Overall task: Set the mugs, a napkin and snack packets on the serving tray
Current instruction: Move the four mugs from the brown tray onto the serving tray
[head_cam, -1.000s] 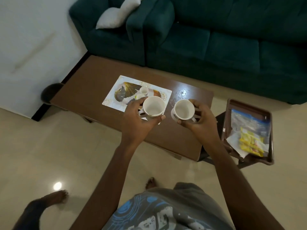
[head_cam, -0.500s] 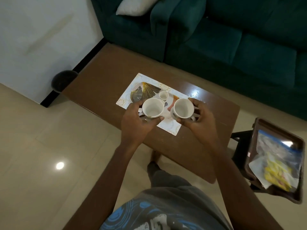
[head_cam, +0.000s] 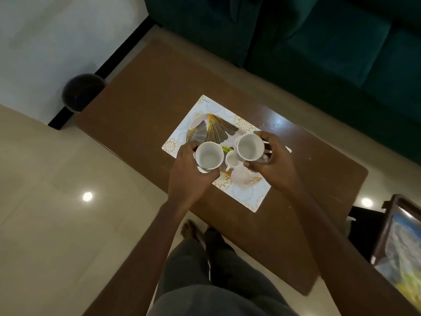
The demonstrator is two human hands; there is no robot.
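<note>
My left hand (head_cam: 190,173) grips a white mug (head_cam: 209,155), and my right hand (head_cam: 274,161) grips a second white mug (head_cam: 249,147). Both mugs are empty and upright, held over the white patterned serving tray (head_cam: 241,195) that lies flat on the brown coffee table (head_cam: 141,103). The tray's printed picture shows a small cup between the two mugs. Whether the mugs touch the tray is unclear. At the right edge, a dark wooden tray (head_cam: 387,226) holds a clear bag with yellow snack packets (head_cam: 406,270), partly cut off by the frame.
A dark green sofa (head_cam: 319,42) runs behind the table. A black round bin (head_cam: 83,92) stands at the table's left end against the white wall. A dark stool (head_cam: 362,224) carries the wooden tray. My legs and foot stand on the tiled floor at the table's near edge.
The view has tilted down and closer to the table. Both hands have carried the mugs further over the patterned tray, and the side tray has slid to the frame's right edge.
</note>
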